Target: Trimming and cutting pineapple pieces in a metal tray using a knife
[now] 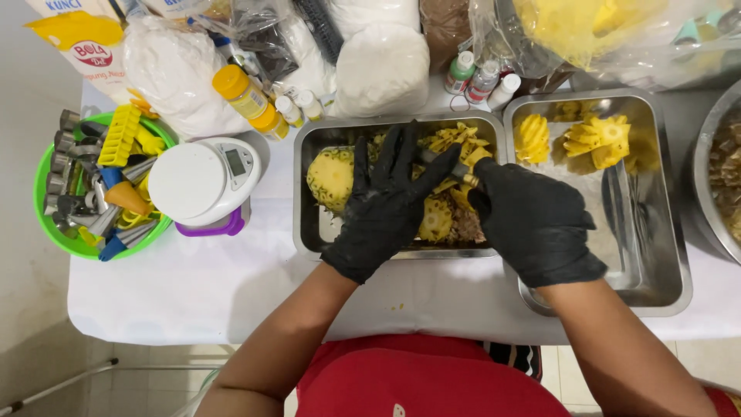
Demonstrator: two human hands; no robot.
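Pineapple flesh, peeled and yellow (333, 177), lies in the rectangular steel tray (309, 232) on the white-clothed table (193, 286), which catches the scraps. The black-gloved left hand (386, 205) presses flat on it, fingers spread, steadying it. The black-gloved right hand (532, 220) has its grip clamped on a small dark-handled knife (461, 174).
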